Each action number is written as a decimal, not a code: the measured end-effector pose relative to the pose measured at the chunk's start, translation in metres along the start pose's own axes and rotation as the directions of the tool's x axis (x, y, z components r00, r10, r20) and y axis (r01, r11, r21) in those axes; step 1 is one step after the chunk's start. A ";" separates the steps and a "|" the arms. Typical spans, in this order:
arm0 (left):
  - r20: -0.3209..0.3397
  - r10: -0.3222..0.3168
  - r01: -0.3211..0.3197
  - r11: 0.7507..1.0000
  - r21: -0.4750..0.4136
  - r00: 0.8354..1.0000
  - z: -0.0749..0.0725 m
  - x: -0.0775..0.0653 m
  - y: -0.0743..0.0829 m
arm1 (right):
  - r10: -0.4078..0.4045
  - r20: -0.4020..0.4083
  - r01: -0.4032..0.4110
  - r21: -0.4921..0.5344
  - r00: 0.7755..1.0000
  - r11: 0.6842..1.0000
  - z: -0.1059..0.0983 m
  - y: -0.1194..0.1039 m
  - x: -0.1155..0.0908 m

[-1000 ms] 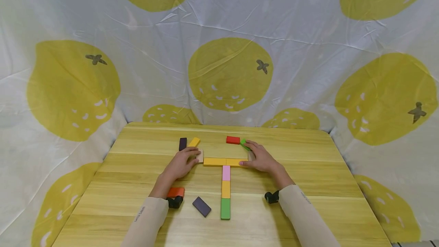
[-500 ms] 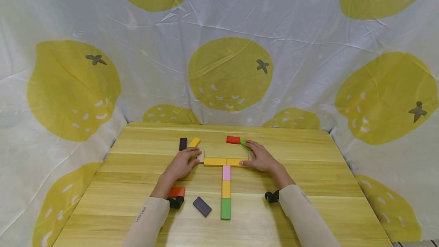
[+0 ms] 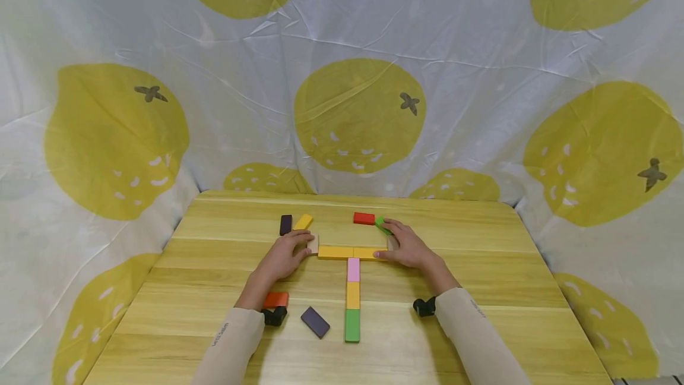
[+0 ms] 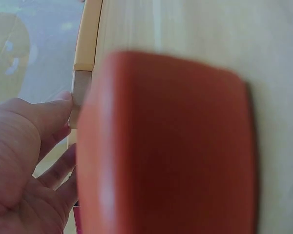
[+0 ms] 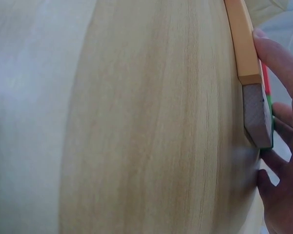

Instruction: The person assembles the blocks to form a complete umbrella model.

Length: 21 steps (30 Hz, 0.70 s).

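Observation:
My left hand (image 3: pixel 280 257) pinches a plain wooden block (image 3: pixel 313 244) with thumb and fingers, at the left end of a row of two yellow-orange blocks (image 3: pixel 335 252). At the row's right end, my right hand (image 3: pixel 411 248) spreads over another plain wooden block (image 5: pixel 256 114), mostly hidden beneath it in the head view. Its thumb rests on the right yellow-orange block, and the index fingertip is right by a green block (image 3: pixel 382 225). From the row's middle a pink block (image 3: pixel 353 269), a yellow-orange block (image 3: pixel 352 294) and a green block (image 3: pixel 352 325) run toward me.
Beyond my left hand lie a black block (image 3: pixel 285 224) and a yellow block (image 3: pixel 304 221). A red block (image 3: pixel 364 218) sits at the back. An orange-red block (image 3: pixel 275 299) is partly under my left wrist, with a dark block (image 3: pixel 315 322) nearby. A lemon-print cloth surrounds the table (image 3: pixel 459 337).
The left hand has shifted very slightly to the right with its wooden block, which meets the row's end. The right hand stays in place over its block.

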<state>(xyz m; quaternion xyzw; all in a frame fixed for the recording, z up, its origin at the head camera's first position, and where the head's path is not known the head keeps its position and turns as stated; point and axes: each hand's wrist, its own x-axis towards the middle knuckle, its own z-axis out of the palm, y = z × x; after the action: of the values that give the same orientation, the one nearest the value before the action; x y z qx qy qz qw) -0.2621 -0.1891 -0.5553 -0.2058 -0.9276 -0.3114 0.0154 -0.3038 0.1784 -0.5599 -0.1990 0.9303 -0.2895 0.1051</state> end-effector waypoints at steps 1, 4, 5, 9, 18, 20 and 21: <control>-0.001 -0.005 0.005 1.000 -0.006 1.000 0.000 0.000 0.000 | -0.001 0.000 0.001 -0.002 1.000 1.000 0.000 0.000 0.000; -0.002 -0.016 0.016 1.000 -0.015 1.000 0.000 0.000 -0.001 | -0.003 -0.001 0.003 -0.005 1.000 1.000 0.002 0.002 0.001; -0.001 -0.020 0.020 1.000 -0.019 1.000 -0.001 0.000 -0.001 | -0.003 -0.001 0.003 -0.006 1.000 1.000 0.002 0.003 0.001; 0.004 -0.023 0.023 0.999 -0.027 1.000 0.000 0.000 -0.002 | -0.007 -0.005 0.007 -0.007 1.000 1.000 0.003 0.005 0.002; 0.001 0.008 -0.008 1.000 -0.028 1.000 -0.001 0.000 -0.003 | -0.001 -0.005 0.001 -0.001 1.000 1.000 0.003 0.005 0.002; 0.001 0.015 -0.015 0.999 -0.034 1.000 -0.004 0.000 -0.002 | 0.002 -0.002 -0.002 -0.004 1.000 1.000 0.003 0.005 0.002; 0.000 0.020 -0.020 0.999 -0.042 1.000 -0.006 0.000 -0.002 | 0.001 -0.001 -0.001 -0.004 1.000 1.000 0.002 0.004 0.001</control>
<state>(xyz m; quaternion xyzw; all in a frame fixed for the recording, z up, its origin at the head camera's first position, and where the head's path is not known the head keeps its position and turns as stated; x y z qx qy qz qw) -0.2637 -0.1939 -0.5517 -0.2156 -0.9187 -0.3306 0.0140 -0.3056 0.1800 -0.5645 -0.1984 0.9312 -0.2877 0.1042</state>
